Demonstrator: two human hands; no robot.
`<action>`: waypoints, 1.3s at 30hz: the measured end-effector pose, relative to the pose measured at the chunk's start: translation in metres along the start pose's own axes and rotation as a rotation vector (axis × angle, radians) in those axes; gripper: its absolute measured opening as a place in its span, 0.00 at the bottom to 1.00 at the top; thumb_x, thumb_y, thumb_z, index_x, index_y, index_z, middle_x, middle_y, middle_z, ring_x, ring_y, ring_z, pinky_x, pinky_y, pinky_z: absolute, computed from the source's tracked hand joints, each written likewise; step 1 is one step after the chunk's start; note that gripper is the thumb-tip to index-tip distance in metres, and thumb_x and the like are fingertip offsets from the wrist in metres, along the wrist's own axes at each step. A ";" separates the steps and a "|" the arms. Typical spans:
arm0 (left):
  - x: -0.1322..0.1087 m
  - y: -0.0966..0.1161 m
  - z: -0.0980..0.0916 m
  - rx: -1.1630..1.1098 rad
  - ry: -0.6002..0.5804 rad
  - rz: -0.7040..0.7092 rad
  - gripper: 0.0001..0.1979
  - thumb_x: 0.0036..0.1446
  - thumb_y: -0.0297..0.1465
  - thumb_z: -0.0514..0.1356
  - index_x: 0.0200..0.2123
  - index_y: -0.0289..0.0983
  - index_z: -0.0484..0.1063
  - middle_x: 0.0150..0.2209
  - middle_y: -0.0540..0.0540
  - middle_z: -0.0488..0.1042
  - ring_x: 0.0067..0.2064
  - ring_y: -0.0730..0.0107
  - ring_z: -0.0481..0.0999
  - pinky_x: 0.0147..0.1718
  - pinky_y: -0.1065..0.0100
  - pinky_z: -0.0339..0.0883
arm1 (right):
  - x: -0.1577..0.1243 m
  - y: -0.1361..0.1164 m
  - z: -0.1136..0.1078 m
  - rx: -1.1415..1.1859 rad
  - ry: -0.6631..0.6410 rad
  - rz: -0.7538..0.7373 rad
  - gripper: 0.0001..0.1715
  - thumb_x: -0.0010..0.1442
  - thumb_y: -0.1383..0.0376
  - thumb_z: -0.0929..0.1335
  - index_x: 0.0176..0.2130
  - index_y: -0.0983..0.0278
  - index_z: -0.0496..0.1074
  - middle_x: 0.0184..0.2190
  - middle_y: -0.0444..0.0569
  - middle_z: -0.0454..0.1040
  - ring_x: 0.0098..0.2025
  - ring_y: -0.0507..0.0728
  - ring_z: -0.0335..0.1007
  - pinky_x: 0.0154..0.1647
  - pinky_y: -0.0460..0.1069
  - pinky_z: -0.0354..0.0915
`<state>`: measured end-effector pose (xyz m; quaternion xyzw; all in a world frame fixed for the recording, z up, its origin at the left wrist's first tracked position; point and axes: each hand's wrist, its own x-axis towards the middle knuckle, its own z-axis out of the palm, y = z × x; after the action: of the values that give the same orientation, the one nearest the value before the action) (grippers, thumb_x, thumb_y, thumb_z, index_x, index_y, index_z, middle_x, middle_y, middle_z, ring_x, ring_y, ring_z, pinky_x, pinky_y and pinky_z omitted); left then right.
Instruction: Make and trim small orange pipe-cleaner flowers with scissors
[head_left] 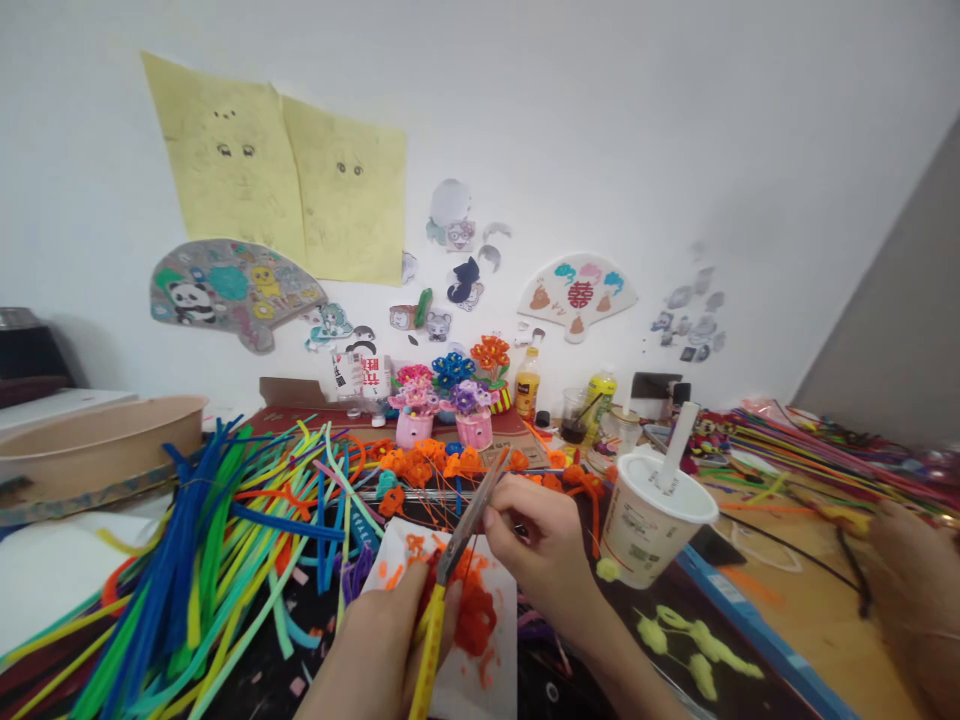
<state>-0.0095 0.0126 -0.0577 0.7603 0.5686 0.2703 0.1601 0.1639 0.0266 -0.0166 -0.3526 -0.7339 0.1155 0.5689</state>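
Observation:
Yellow-handled scissors [429, 650] slant up and away, blades [472, 515] toward the back. My left hand [382, 640] is closed round them near the pivot; some of its fingers are hidden. Beside the blades, my right hand [544, 535] is pinched shut, fingertips close to or touching the metal. What it pinches is too small to make out. Below both hands lies a white sheet [491, 690] with a fuzzy orange piece [476, 615] and scattered orange fluff. Just beyond are several orange fuzzy flowers [424, 462] on thin stems.
Loose pipe cleaners [217, 560] heap up at left beside a round tan container [97, 430]. A white cup [656, 515] with a thick straw stands right of my right hand, near yellow-green fuzzy pieces [697, 645]. Potted fuzzy flowers [472, 400] line the back. Another person's hand [911, 570] is at far right.

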 end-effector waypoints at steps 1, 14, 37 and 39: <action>0.000 0.002 -0.001 0.026 -0.024 0.022 0.19 0.59 0.44 0.47 0.33 0.39 0.73 0.18 0.47 0.75 0.20 0.62 0.76 0.19 0.70 0.61 | 0.000 0.000 0.000 -0.001 -0.003 -0.001 0.12 0.54 0.73 0.62 0.21 0.63 0.63 0.19 0.42 0.63 0.22 0.51 0.59 0.24 0.46 0.56; 0.000 0.003 -0.004 -0.067 -0.056 0.144 0.19 0.62 0.42 0.43 0.29 0.40 0.67 0.19 0.49 0.73 0.20 0.69 0.72 0.19 0.72 0.58 | 0.000 0.000 0.004 -0.004 -0.030 -0.017 0.13 0.53 0.74 0.63 0.20 0.63 0.61 0.18 0.39 0.56 0.20 0.49 0.53 0.22 0.44 0.52; -0.010 0.013 -0.006 -0.142 -0.008 -0.037 0.17 0.60 0.46 0.49 0.33 0.41 0.70 0.23 0.49 0.76 0.24 0.63 0.76 0.22 0.71 0.64 | -0.001 -0.002 0.008 0.016 -0.051 0.038 0.13 0.55 0.72 0.62 0.21 0.65 0.66 0.18 0.41 0.59 0.21 0.49 0.53 0.23 0.45 0.52; -0.009 0.008 -0.003 -0.128 0.011 -0.060 0.17 0.59 0.45 0.50 0.32 0.41 0.70 0.21 0.49 0.76 0.23 0.63 0.75 0.21 0.70 0.64 | -0.002 -0.002 0.008 0.016 -0.057 0.035 0.13 0.55 0.72 0.62 0.21 0.65 0.66 0.18 0.40 0.58 0.21 0.49 0.53 0.23 0.45 0.52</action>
<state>-0.0073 0.0011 -0.0534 0.7297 0.5736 0.3052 0.2132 0.1560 0.0256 -0.0191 -0.3577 -0.7426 0.1413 0.5484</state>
